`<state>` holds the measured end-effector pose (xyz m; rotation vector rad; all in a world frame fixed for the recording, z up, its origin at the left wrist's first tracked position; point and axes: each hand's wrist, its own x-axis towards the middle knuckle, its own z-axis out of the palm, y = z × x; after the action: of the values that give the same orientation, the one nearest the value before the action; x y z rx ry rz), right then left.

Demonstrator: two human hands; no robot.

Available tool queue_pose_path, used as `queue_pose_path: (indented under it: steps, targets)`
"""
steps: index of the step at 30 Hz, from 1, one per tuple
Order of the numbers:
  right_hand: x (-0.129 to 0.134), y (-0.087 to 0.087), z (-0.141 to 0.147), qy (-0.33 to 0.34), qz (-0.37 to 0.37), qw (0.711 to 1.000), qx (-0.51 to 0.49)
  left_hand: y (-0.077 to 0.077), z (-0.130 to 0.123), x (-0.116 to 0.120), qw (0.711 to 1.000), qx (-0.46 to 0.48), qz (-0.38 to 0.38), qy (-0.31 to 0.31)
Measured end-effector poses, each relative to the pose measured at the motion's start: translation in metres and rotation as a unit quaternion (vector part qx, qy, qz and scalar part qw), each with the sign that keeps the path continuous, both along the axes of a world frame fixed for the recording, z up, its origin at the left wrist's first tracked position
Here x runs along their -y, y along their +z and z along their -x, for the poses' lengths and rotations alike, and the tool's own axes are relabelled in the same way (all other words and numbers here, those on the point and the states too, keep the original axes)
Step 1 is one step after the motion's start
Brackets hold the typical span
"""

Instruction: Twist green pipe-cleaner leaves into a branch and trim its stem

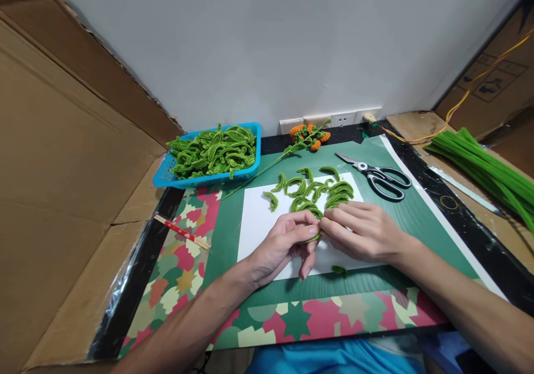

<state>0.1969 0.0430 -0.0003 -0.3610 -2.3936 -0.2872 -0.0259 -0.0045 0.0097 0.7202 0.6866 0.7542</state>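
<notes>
Both hands meet over white sheet (258,224): left hand (280,247) and right hand (362,231) pinch a green pipe-cleaner piece (314,236). Scissors (377,176) beside; blue basket (172,177) far left.

We saw bright green fuzzy curls (311,193) scattered on a plain white sheet (258,226), which lay on a dark green mat (413,218). Beneath it, a cloth (183,268) bore a patchwork pattern of pink, red, cream, orange and green shapes. A turquoise blue basket (167,175) held more green curls. The scissors (377,178) had black handles and silver blades. A sprig (308,136) carried orange tufts on a green stem. Straight green stems (484,168) lay in a bundle on brown cardboard (54,196). A thin stick (181,232) showed red with white specks.
</notes>
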Motion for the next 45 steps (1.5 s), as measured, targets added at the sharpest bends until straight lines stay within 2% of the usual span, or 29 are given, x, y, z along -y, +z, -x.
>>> queue_pose_path:
  steps: [4,9,13,24,28,32,39,42,45]
  targets:
    - [0.001,-0.001,0.004,-0.001,0.015,1.0,-0.001,0.001,0.0,0.0,0.999,0.024,0.015,-0.018]
    - [0.002,0.0,0.005,0.013,0.071,0.996,-0.057,0.007,0.003,-0.001,0.999,0.03,0.023,-0.011]
    - [0.001,0.003,0.003,0.013,0.104,0.993,-0.057,0.009,0.005,-0.001,0.998,0.026,0.053,-0.024]
    - [0.004,0.002,0.007,0.03,0.084,0.995,-0.039,0.008,0.006,-0.001,0.995,0.028,0.068,-0.067]
    - [0.006,-0.003,0.008,0.039,0.144,0.987,-0.054,0.007,0.005,-0.001,0.995,0.045,0.062,-0.063]
    - [0.009,-0.008,0.011,0.059,0.243,0.966,-0.068,0.006,0.004,-0.001,0.995,0.049,0.062,-0.062]
    - [0.018,-0.007,0.018,0.052,0.344,0.924,-0.161,0.004,0.002,0.002,0.998,0.053,0.026,-0.038]
    - [0.022,-0.001,0.021,0.033,0.435,0.879,-0.194,0.003,-0.001,0.002,0.999,0.036,-0.012,-0.007]
    - [0.023,0.002,0.025,0.024,0.555,0.802,-0.221,0.002,-0.003,0.001,0.999,0.009,-0.043,0.016]
